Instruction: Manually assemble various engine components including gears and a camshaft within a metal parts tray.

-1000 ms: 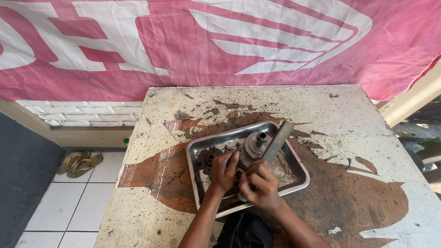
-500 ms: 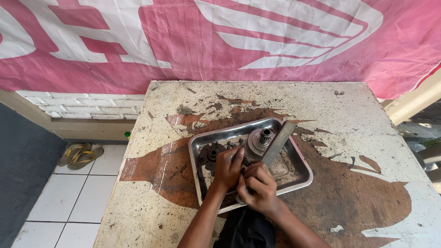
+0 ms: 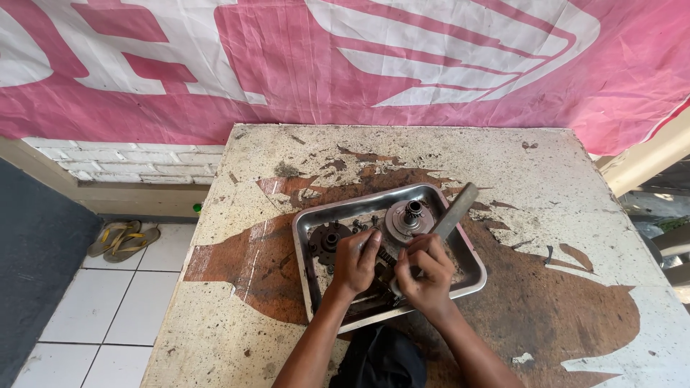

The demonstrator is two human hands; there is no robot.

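A dented metal tray [image 3: 313, 220] lies on a worn, paint-flaked table [image 3: 546, 179]. In it sit a round geared disc with a short shaft [image 3: 408, 218] and a smaller dark round part [image 3: 329, 241]. My right hand [image 3: 428, 276] grips the lower end of a long grey metal bar [image 3: 454, 213] that slants up over the tray's right rim. My left hand [image 3: 356, 260] is closed around a small dark part with a spring beside the bar, over the tray's middle. What lies beneath both hands is hidden.
A pink and white banner [image 3: 345, 65] hangs behind the table. A white brick ledge [image 3: 122, 159] runs below it on the left. A pair of sandals [image 3: 123, 240] lies on the tiled floor. A dark cloth [image 3: 379, 359] sits at the table's near edge.
The view has shifted slightly, so the tray and table sit a little higher and to the right. Both hands stay together over the tray with the bar at the same slant.
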